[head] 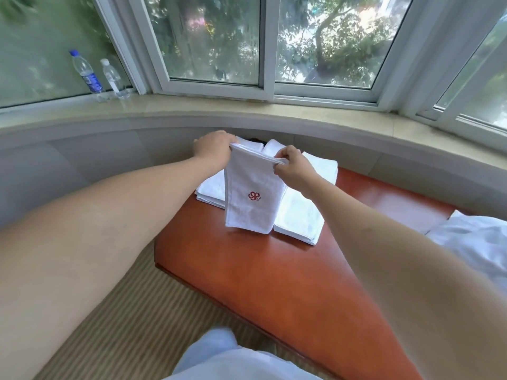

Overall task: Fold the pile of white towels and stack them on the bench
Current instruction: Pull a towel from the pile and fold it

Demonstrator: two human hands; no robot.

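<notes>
We pinch the folded towel (253,196) by its top corners, left hand (212,148) and right hand (295,167) (mid-fold, we judge); next comes lowering it squarely onto the stacks (299,218).

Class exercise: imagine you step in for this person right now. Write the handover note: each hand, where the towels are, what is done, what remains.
Left hand and right hand each pinch a top corner of the logo towel, which hangs folded above the bench.
Done: folded towels lie stacked on the bench behind it, in more than one pile.
Left: lay the held towel on a stack; more white fabric lies at the bench's right end, possibly unfolded towels.
</notes>
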